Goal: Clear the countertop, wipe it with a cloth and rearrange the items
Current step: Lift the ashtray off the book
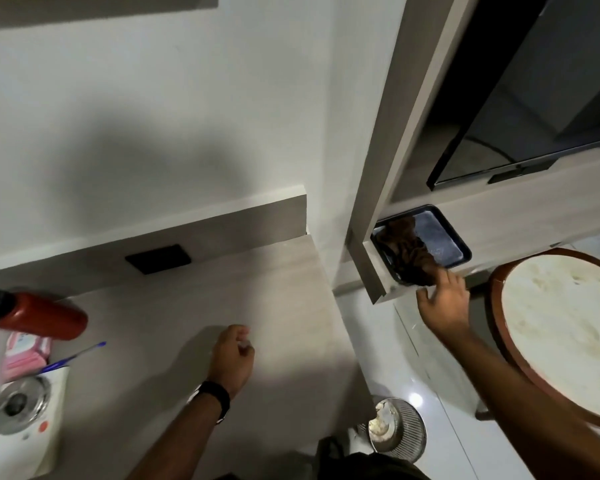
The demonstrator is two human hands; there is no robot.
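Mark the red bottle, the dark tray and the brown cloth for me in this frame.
red bottle (45, 315): head view, middle of its red body, lying on the countertop.
dark tray (443, 237): head view, bare bluish floor of the tray.
brown cloth (409, 252): head view, centre of the crumpled cloth on the tray.

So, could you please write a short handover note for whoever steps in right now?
Left hand: loosely curled over the pale countertop, holding nothing that shows.
Right hand: reaching to the dark brown crumpled cloth on the black rectangular tray, fingers touching it, not yet gripping.
Done: centre of the counter is bare.
Left: red bottle, pink packet, blue pen and white appliance remain at the left end; wiping and rearranging not begun.
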